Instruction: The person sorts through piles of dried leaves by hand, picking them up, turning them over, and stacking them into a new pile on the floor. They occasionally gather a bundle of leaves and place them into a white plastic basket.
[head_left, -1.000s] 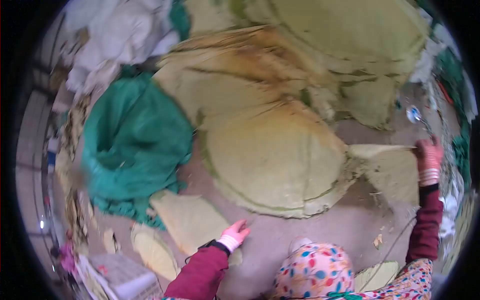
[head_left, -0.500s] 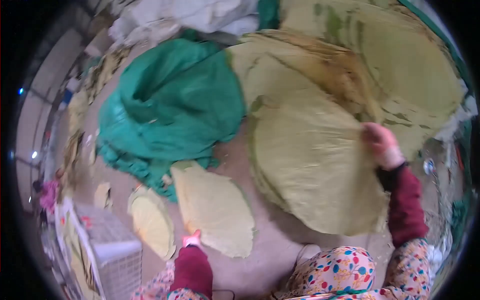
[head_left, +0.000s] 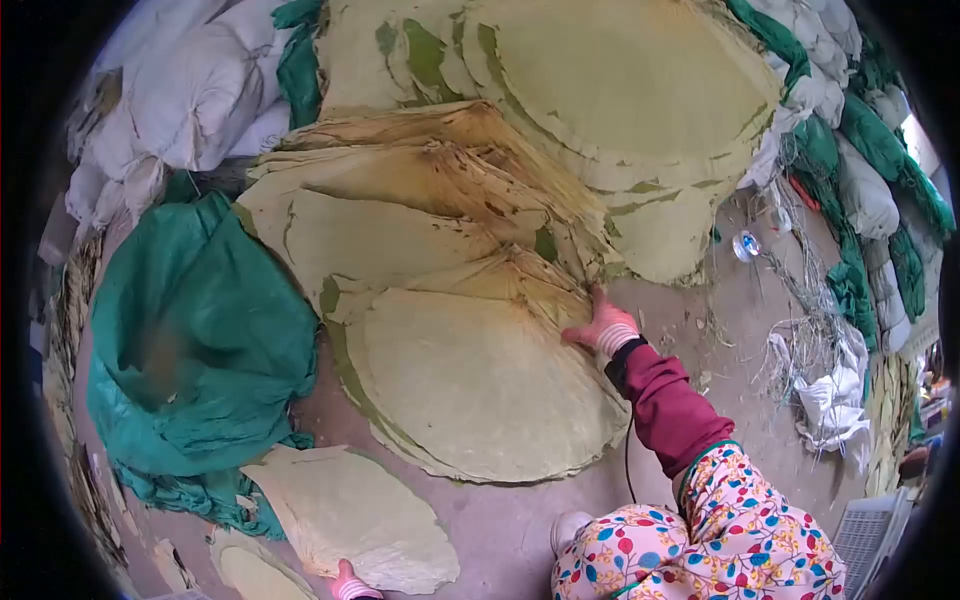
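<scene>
Large pale green-tan leaf sheets lie in a layered pile at the centre, with brown, creased stem ends at their upper right. My right hand is at the right edge of this pile, thumb and forefinger spread apart, touching the sheets near their stem end. At the bottom, a smaller pale leaf sheet lies left of the big pile. My left hand holds its lower edge near the brownish tip, with only part of the hand in view. Another small leaf is just left of it.
A green cloth bundle sits at the left. More large sheets are stacked at the top. White sacks stand at the upper left. Tangled strings and a white crate are at the right.
The view has swung right. The large sheet that my right hand gripped at its edge now lies flat on the pile, and that hand's thumb and forefinger have spread. My left hand remains at the smaller sheet.
</scene>
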